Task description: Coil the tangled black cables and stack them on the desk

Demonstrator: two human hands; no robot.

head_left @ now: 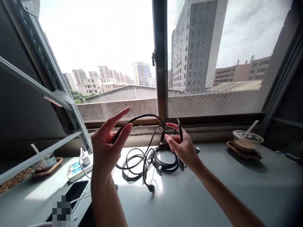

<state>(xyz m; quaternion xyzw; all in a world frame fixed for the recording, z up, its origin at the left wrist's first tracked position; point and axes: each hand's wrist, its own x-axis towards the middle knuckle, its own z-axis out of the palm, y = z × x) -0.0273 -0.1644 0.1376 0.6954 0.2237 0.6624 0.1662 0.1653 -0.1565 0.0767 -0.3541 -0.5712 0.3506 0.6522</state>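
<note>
Up above the desk [213,192], both hands carry a black cable [142,115] that arcs from one to the other in front of the window frame [161,78]. The left hand [106,148] has a loose grip: the cable runs between thumb and middle fingers, while the index finger points out straight and free. The right hand [183,148] pinches a tighter bend of the same cable between thumb and fingertips, with a loop standing up behind the knuckles.

Below them, the remaining length lies in loose coils [163,163] on the desk, and a plug end [151,188] trails toward the near edge.

Handling this well seems to call for a light left grip, so the cable can slide rather than kink, and a firm right pinch, so the gathered loop does not spring open. The crossed strands on the desk look apt to snag, so slack is best drawn slowly.

A power strip [77,168] and a phone [74,192] lie to the left, well clear; a drink cup [247,142] stands far right.
</note>
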